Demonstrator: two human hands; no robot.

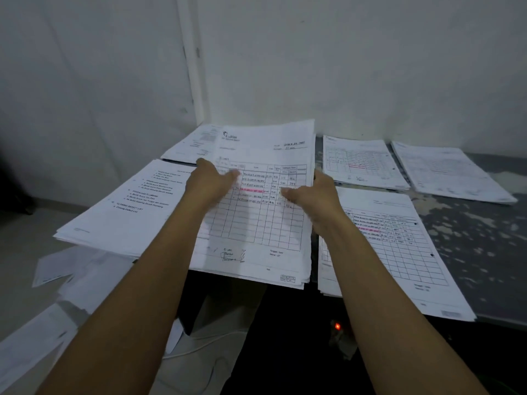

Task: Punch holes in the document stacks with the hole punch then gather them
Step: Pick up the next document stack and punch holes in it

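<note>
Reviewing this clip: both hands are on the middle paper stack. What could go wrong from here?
1. The thick middle stack of white table forms overhangs the grey table's near edge; the left hand and right hand grip only its sides, so sheets may fan out or slip off.
2. The left stack of white list pages also juts past the edge, with loose sheets already below; a bump could spill more.

Centre stack (256, 223) on desk (484, 238); list stack (122, 212) left; two table stacks (399, 252) right; two stacks (450, 172) behind right
</note>
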